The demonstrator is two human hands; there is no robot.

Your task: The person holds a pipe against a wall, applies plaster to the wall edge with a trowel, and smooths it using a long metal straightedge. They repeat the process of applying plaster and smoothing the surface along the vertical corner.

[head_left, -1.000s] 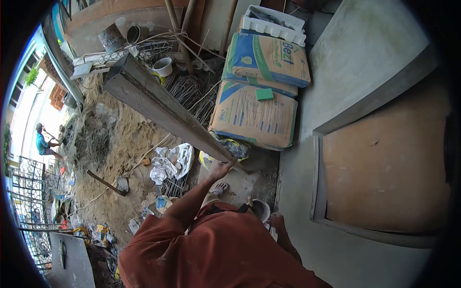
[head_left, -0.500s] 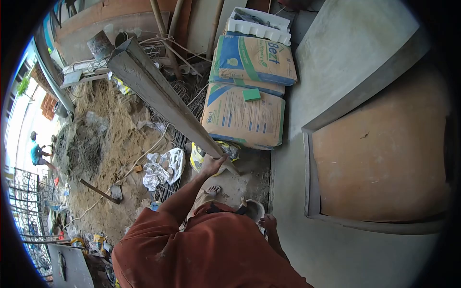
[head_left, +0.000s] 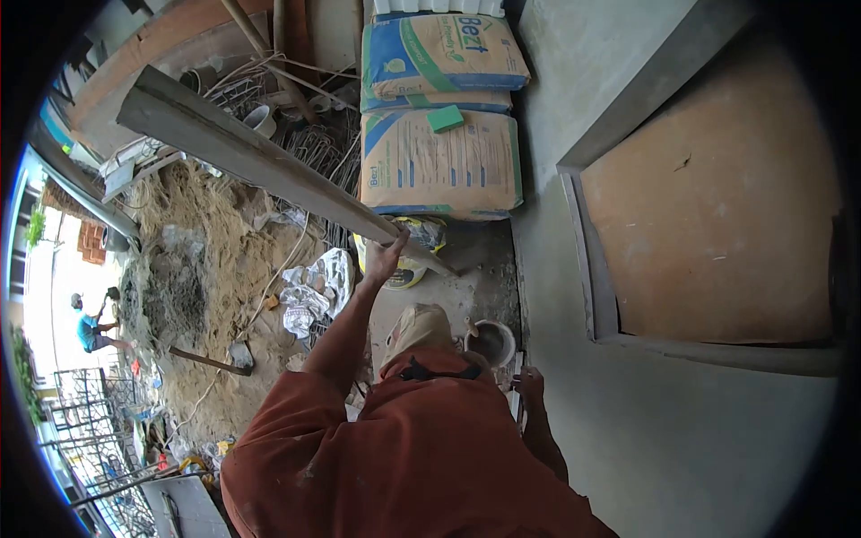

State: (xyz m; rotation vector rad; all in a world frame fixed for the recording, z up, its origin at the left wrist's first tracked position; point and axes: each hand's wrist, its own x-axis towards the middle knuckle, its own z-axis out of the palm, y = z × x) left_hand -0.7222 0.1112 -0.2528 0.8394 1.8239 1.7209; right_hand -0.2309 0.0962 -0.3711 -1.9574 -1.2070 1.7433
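Note:
My left hand (head_left: 384, 258) is wrapped round a long grey beam (head_left: 251, 161) with an angled profile. The beam slants from the upper left down to the floor, where its narrow-looking end sits just beyond the hand. Lower right, my right hand (head_left: 529, 384) is closed with curled fingers beside a thin pale straight strip (head_left: 517, 399), which it seems to hold; much of the strip is hidden. A round bucket (head_left: 491, 343) with a handle sticking out of it stands close to that hand. Below the left hand lies a yellow and black sack (head_left: 399, 273).
Stacked cement bags (head_left: 439, 166) carry a green block (head_left: 445, 118). A sand heap (head_left: 242, 260) with a hoe (head_left: 215, 360) spreads on the left, beside a crumpled white sack (head_left: 318, 291). A plastered wall (head_left: 646, 448) borders the right. Another person (head_left: 90, 325) crouches far left.
The beam's upper end has swung leftward, and my left hand has moved slightly up and left in view. My camera view has shifted, and my right hand appears higher and further right.

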